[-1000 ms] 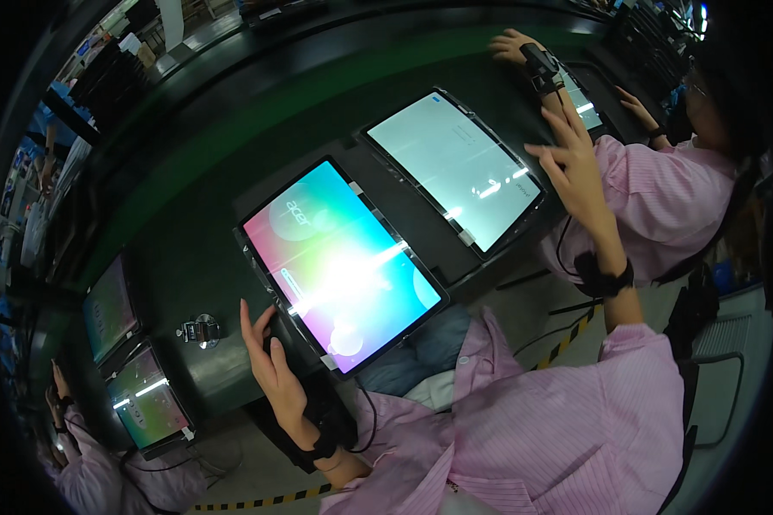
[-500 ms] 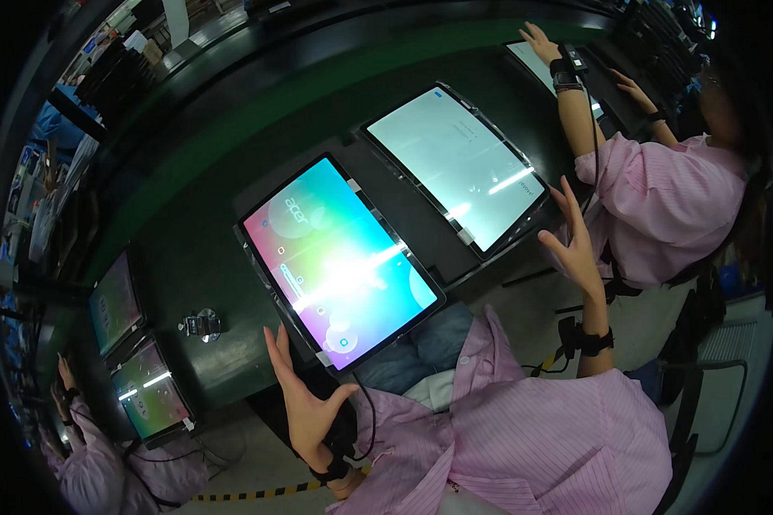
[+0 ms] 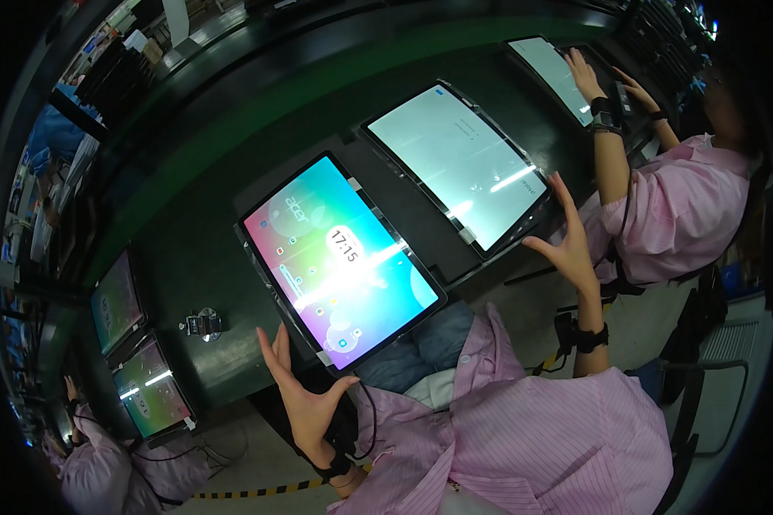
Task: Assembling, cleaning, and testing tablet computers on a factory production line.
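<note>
At the frame's left edge, two small tablets (image 3: 152, 390) show lettering too small to read. Beside them on the dark table (image 3: 232, 365) lies a shiny metal piece (image 3: 203, 324). Lower centre, the left hand (image 3: 309, 408), fingers and thumb spread, is beside the bright tablet (image 3: 339, 257); contact is unclear. That tablet, mid-frame, bears a maker's logo; a white clock bubble and more icons have appeared since the previous frame. To its upper right, the pale tablet (image 3: 455, 163) carries faint small print. The right hand (image 3: 574, 257), also spread open, is at its lower-right corner. Upper right, a co-worker's hand (image 3: 585, 77) has moved lower, near another tablet (image 3: 545, 73).
</note>
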Available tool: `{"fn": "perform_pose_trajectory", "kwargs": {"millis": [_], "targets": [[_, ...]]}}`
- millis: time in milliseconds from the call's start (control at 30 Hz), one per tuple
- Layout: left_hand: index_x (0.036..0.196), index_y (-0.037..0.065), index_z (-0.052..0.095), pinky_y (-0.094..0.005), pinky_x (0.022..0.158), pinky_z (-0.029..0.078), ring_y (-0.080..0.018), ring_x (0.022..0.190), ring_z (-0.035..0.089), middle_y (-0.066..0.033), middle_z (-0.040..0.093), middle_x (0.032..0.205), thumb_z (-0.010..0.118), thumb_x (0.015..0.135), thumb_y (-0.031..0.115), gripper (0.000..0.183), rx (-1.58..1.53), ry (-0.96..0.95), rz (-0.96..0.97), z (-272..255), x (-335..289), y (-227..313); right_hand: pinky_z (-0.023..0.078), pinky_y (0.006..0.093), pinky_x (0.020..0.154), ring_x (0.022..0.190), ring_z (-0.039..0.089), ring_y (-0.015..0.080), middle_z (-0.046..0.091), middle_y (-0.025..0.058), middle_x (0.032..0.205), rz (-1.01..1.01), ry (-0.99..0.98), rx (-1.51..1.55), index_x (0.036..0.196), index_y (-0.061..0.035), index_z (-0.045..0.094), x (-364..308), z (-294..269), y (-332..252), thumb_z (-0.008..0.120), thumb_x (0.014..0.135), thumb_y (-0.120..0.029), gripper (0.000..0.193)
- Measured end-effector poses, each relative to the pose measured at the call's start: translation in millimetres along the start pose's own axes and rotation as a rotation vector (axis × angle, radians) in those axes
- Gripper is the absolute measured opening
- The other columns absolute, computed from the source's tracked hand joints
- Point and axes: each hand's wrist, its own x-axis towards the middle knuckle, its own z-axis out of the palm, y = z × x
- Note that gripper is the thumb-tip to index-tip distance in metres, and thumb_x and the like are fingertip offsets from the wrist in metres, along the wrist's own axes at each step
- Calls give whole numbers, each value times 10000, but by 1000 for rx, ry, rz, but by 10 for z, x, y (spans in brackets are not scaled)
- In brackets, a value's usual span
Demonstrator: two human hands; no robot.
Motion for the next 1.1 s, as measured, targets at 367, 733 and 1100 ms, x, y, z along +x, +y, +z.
{"fn": "perform_pose_trajectory", "kwargs": {"millis": [367, 733, 1100], "targets": [[1486, 85, 121, -368, 1094, 227, -268, 1263, 438, -190, 524, 1308, 768, 685, 102, 1029, -42, 102, -30, -29, 109, -46, 398, 377, 951, 1025, 539, 267, 565, 128, 1130, 70, 114, -78, 1400, -111, 385, -41, 46, -343, 823, 627, -182, 892], [1475, 61, 142, -404, 1091, 247, -304, 1285, 416, -193, 499, 1338, 791, 693, 188, 1023, -36, 91, -49, -26, 104, -67, 415, 381, 862, 1021, 470, 287, 544, 49, 934, -438, 14, -356, 998, -159, 727, -66, 249, -722, 667, 705, -59, 316], [1458, 55, 224, -343, 1033, 296, -212, 1117, 538, -172, 608, 1185, 506, 932, 394, 686, -96, 188, 45, -41, 180, -44, 338, 476, 1004, 1270, 367, 374, 501, 127, 1258, -699, -159, -550, 1142, -218, 665, 1278, 543, -943, 528, 926, -263, 260]]}}
